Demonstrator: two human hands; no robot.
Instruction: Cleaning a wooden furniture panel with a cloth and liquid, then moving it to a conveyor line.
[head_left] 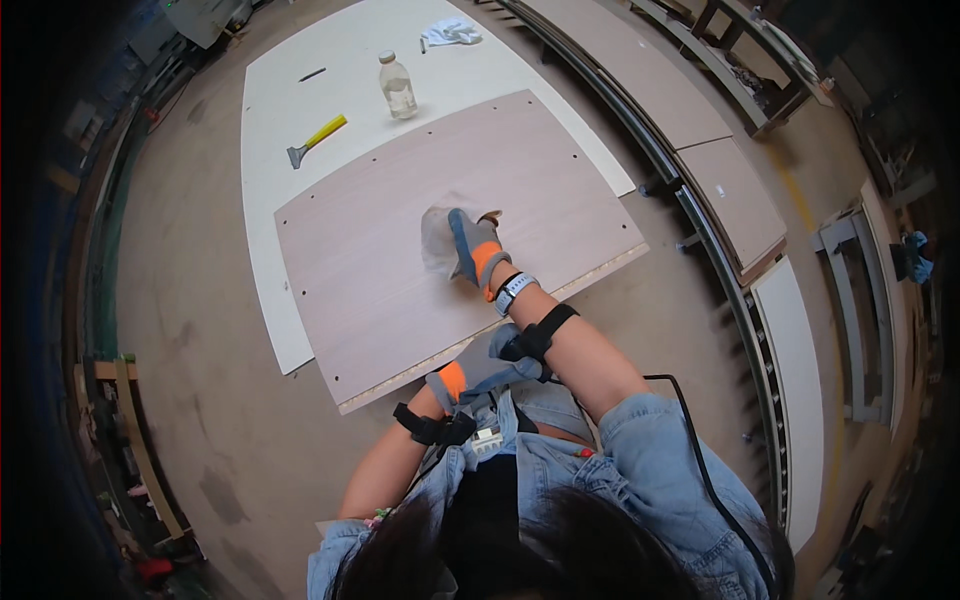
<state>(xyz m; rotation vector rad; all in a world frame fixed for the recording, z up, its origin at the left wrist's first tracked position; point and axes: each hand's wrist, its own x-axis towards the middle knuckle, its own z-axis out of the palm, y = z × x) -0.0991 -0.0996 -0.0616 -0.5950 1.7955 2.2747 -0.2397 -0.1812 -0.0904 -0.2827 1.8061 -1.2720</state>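
A pale wood-look panel (370, 270) lies tilted before me, its raw chipboard edge on my side. On its middle my right hand (478, 245), in a grey glove with an orange cuff, presses down a crumpled whitish cloth (437, 235). The fingers are closed on the cloth, and a bit of brown shows beside them. My left hand (488, 362), gloved alike, is by the panel's near edge, under my right forearm. Its thumb and fingers lie around a small black device (524, 345) strapped to that forearm; its fingertips are partly hidden.
Beneath the panel is a larger white board (270, 200). On it are a yellow-handled scraper (318, 139), a clear bottle of liquid (396, 88), a dark pen (312, 74) and a white rag (453, 32). A roller conveyor (690, 195) runs along the right. A black cable (690, 430) trails beside my right arm.
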